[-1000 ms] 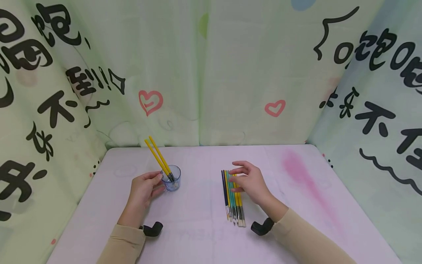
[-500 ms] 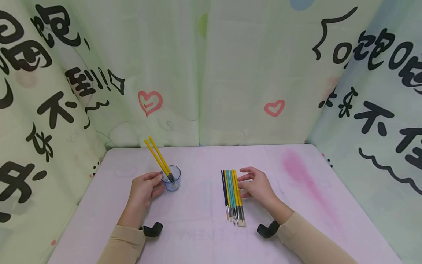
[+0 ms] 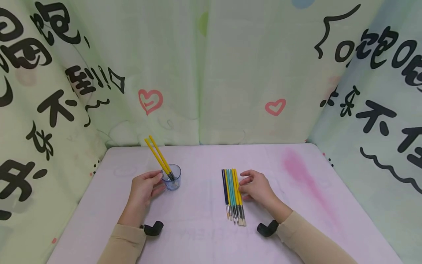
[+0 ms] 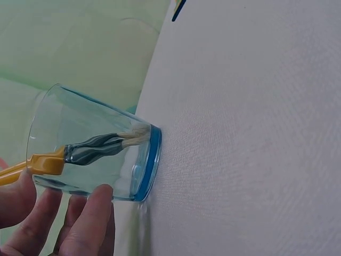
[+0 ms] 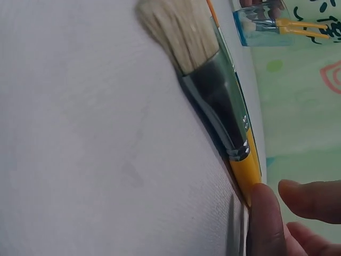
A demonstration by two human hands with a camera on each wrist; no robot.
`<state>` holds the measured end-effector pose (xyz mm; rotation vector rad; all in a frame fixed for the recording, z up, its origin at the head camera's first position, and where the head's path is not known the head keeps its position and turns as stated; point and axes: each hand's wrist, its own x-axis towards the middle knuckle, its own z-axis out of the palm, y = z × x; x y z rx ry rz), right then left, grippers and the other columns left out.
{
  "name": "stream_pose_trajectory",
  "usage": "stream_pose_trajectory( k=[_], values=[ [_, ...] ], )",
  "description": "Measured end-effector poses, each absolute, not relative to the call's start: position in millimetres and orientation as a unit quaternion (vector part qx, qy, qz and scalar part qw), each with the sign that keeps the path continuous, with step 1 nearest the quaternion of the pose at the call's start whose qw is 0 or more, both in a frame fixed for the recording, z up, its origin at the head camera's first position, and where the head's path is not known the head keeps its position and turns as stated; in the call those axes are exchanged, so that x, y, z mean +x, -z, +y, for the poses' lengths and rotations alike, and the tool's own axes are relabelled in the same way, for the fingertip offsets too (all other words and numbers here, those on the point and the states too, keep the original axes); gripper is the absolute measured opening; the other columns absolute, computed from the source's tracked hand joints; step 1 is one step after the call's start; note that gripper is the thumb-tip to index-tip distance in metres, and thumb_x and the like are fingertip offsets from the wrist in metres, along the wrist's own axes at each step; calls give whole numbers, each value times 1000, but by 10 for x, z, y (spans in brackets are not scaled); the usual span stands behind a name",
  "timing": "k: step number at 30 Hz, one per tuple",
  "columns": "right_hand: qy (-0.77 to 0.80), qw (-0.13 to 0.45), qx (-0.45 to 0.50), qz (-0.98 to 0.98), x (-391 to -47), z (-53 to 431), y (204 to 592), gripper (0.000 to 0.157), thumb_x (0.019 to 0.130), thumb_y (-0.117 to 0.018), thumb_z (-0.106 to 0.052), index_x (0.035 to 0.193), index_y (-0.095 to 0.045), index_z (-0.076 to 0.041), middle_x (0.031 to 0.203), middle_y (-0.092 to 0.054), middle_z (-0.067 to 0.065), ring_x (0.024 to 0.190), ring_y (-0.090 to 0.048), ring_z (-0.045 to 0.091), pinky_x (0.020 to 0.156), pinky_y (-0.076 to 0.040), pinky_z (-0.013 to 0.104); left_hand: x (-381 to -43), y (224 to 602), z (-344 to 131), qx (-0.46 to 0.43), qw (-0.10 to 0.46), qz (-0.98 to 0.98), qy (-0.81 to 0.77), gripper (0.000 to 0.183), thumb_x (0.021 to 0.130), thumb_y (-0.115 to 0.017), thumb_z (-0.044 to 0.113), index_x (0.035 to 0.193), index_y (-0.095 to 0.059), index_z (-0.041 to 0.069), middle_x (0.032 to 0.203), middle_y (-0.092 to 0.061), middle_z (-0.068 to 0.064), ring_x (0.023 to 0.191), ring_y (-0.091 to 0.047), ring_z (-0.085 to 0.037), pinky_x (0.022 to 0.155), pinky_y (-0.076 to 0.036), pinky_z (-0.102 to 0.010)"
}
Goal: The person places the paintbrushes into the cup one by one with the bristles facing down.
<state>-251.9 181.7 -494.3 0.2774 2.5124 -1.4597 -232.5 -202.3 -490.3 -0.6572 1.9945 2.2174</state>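
Note:
My left hand [image 3: 144,187] holds a clear bluish glass cup [image 3: 174,183] at the table's left side, thumb near the rim and fingers along its wall. Two yellow-handled paintbrushes [image 3: 156,154] lean in the cup, bristles down. Right of centre lies a row of several paintbrushes [image 3: 232,192], side by side, with dark blue, teal and yellow handles and their bristles toward me. My right hand [image 3: 258,187] is at the row's right edge. In the right wrist view its thumb [image 5: 265,216] touches the yellow handle of a flat paintbrush [image 5: 213,96]; the index finger is apart from it.
The pale pinkish tabletop [image 3: 197,220] reaches back to a light green curtain [image 3: 230,73] printed with hearts and black characters. Curtain also encloses the left and right sides. A black wrist mount [image 3: 153,228] sits by the left cuff, another mount [image 3: 267,228] by the right.
My right hand has moved from over the row of paintbrushes to its right edge, its fingers now beside the outermost yellow handle. The left hand and cup have stayed put.

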Motion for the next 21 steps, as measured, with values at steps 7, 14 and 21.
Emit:
stream_pose_trajectory(
  k=[7, 14, 21],
  values=[
    [471, 126, 112, 866, -2550, 1788, 4969, 57, 86, -89, -3, 137, -64, -10, 102, -69, 12, 70, -70, 23, 62, -67, 32, -2331, 4900, -2017, -219, 47, 649, -727, 39, 104, -72, 13, 140, -68, 0, 120, -73, -11, 91, -73, -12, 90, -68, -32],
    [435, 130, 103, 885, -2605, 1751, 4964, 57, 84, -91, -5, 134, -64, -7, 96, -66, 10, 62, -64, 20, 59, -65, 28, -2320, 4892, -2012, -221, 45, 650, -726, 39, 104, -73, 13, 140, -68, 0, 123, -72, -13, 92, -73, -13, 93, -67, -35],
    [400, 141, 95, 900, -2658, 1715, 4911, 54, 85, -89, -5, 133, -65, -6, 91, -65, 10, 60, -62, 20, 57, -63, 25, -2328, 4887, -2010, -219, 41, 649, -727, 37, 105, -71, 12, 139, -68, -2, 117, -73, -10, 91, -72, -11, 94, -66, -37]
  ],
)
